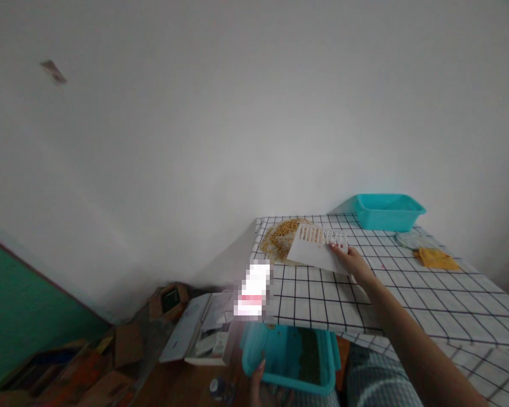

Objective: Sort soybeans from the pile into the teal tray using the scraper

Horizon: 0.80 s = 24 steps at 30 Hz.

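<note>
My right hand point(351, 261) grips a white plastic sheet point(316, 251) with a row of slots along its far edge. The sheet is tilted over the tablecloth, its left side beside a spread of yellow beans point(286, 229) mixed with paler grains. Below the table's near edge, my left hand point(261, 384) has its thumb on the near rim of a turquoise plastic basin point(297, 381); its other fingers are mostly hidden beneath. Dark greenish material point(309, 353) lies in the basin's right part, and a few yellow beans show near its far edge.
A second turquoise basin point(382, 217) stands at the back right against the wall. Nearer are a pale cloth point(411, 240) and a yellow cloth point(436, 258). A blurred-out bright object point(254, 289) sits at the left table edge. An open box point(210, 342) and cardboard lie lower left.
</note>
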Each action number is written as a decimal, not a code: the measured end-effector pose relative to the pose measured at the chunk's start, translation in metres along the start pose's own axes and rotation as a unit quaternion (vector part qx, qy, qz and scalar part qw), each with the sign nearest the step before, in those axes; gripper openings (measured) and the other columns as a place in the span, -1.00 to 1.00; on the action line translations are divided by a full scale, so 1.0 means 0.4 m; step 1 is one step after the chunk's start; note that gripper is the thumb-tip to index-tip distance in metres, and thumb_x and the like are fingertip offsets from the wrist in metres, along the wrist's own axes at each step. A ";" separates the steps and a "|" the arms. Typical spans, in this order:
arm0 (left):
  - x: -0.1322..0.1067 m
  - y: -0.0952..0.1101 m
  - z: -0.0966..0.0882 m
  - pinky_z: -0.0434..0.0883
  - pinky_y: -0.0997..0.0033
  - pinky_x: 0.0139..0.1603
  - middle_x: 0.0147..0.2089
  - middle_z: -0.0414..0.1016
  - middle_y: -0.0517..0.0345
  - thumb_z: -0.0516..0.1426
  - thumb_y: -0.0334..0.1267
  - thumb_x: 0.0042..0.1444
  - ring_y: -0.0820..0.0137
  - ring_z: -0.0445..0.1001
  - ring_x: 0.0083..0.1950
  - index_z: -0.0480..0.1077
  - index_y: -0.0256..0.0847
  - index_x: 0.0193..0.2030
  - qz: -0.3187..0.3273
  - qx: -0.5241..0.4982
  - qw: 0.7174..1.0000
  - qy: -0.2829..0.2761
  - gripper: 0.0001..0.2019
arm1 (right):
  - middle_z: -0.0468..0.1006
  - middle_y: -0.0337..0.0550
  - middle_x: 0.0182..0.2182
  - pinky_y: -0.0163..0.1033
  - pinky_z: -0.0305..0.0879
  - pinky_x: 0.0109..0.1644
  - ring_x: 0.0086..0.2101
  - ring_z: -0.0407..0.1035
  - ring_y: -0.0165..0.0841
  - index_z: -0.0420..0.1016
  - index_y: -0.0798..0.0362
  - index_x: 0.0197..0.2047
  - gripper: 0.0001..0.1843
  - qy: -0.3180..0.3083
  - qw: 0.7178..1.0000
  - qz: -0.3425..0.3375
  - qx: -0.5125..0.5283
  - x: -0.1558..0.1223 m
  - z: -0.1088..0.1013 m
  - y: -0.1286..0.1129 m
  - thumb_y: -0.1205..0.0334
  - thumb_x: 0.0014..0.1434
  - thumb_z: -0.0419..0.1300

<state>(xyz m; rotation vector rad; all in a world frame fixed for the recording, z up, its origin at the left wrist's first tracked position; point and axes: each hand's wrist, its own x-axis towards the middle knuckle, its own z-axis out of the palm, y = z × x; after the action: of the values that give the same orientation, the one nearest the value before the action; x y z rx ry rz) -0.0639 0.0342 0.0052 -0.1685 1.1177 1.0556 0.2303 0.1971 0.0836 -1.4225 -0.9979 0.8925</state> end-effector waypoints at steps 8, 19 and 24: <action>0.014 -0.009 -0.007 0.40 0.20 -0.37 -0.39 0.52 0.12 0.12 -0.12 -0.01 0.18 0.51 -0.37 0.11 -0.02 0.19 -0.001 -0.009 1.000 0.009 -0.42 | 0.59 -0.02 -0.45 -0.33 0.24 -0.58 -0.55 0.41 -0.32 0.53 0.13 -0.35 -0.58 0.025 0.998 0.050 0.003 0.001 -0.034 -0.019 -0.08 -0.10 0.29; 0.032 -0.018 -0.019 0.41 0.21 -0.26 -0.37 0.54 0.12 0.11 -0.11 0.01 0.23 0.52 -0.33 0.06 0.03 0.24 0.005 -0.009 1.000 0.009 -0.38 | 0.54 -0.04 -0.52 -0.34 0.16 -0.61 -0.56 0.39 -0.33 0.52 0.19 -0.40 -0.52 0.087 0.993 0.055 -0.055 0.009 -0.039 -0.012 -0.12 -0.13 0.28; 0.039 -0.014 -0.019 0.41 0.20 -0.28 -0.41 0.53 0.14 0.11 -0.05 -0.01 0.22 0.51 -0.36 0.06 0.03 0.23 -0.009 -0.003 1.000 0.005 -0.37 | 0.54 -0.03 -0.52 -0.34 0.18 -0.59 -0.55 0.40 -0.33 0.51 0.16 -0.41 -0.57 0.056 0.995 0.056 -0.055 0.005 -0.030 -0.018 -0.09 -0.10 0.27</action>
<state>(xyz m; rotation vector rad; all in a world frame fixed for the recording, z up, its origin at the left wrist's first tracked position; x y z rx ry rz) -0.0643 0.0363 -0.0131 -0.1883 1.1203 1.0426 0.2417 0.1947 0.0918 -1.6170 -0.9013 0.8389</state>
